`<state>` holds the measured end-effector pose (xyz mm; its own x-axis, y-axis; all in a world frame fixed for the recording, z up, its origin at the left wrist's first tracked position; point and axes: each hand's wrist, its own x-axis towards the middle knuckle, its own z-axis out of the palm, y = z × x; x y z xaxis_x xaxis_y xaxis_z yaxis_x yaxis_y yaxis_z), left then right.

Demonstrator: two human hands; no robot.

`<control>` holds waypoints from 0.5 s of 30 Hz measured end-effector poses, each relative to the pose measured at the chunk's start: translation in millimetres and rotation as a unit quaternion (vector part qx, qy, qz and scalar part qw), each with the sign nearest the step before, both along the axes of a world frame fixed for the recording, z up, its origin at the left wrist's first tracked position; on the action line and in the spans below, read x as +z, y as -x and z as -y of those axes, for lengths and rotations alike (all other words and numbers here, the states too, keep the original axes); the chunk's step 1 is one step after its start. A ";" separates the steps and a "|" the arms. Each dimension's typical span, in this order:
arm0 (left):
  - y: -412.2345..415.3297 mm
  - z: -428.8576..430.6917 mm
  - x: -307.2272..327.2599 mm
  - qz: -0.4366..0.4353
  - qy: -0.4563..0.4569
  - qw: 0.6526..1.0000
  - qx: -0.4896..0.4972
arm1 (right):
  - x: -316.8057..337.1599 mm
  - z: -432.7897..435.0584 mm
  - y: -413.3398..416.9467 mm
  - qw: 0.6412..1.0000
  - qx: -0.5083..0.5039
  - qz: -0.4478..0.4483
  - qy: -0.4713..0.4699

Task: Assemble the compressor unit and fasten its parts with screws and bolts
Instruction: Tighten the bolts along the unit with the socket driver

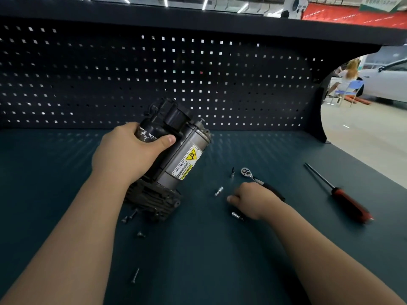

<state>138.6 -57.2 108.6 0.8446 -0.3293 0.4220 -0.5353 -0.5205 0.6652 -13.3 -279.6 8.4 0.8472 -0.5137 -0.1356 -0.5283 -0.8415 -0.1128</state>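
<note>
Counter: dark teal top, perforated pegboard along its back edge

- Left hand: fingers clenched round the black cylinder on the compressor's upper side, thumb on the near face
- Long screw: loose, lying near the front, between the two forearms
- Short bolts: a few scattered just beside the compressor's finned base
- Compressor unit: left of centre, tilted, finned base down on the counter, grey motor can with a yellow warning label facing right
- Socket bits: three small pieces, one upright near the ratchet head, two lying near the right hand
- Ratchet: head bare, handle running under the right hand
- Right hand: blurred, fingers curled low over the ratchet handle; cannot tell whether they grasp it
- Screwdriver: red and black handle, lying apart at far right
</note>
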 end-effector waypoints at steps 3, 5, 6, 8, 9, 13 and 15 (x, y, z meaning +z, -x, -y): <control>0.4 1.5 0.6 -0.002 0.000 1.000 -0.004 | -2.3 2.2 -0.9 1.000 -0.014 -0.014 0.003; 0.8 2.2 1.0 -0.004 -0.002 1.000 -0.008 | -0.7 4.1 -0.1 0.999 -0.033 0.006 0.011; 1.1 2.6 1.3 -0.004 -0.003 1.000 -0.010 | 0.5 4.2 0.1 0.999 -0.040 0.012 0.021; 1.1 3.3 1.8 -0.002 -0.005 1.000 -0.015 | 2.3 1.0 -3.2 0.997 -0.038 0.010 0.059; 1.2 3.4 1.9 -0.001 -0.006 1.000 -0.017 | 2.6 -2.2 -8.9 0.996 -0.033 0.016 0.087; 0.3 3.6 1.4 0.005 -0.007 1.000 -0.019 | 6.8 -14.4 -57.8 0.991 0.006 0.061 0.119; -0.5 3.0 0.5 0.007 -0.008 1.000 -0.019 | 10.5 -17.1 -81.5 0.993 0.031 0.000 0.118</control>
<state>139.1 -60.2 109.1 0.8251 -0.3689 0.4280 -0.5646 -0.5099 0.6490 68.2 -262.5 18.9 0.8784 -0.4775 -0.0174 -0.4742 -0.8757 0.0912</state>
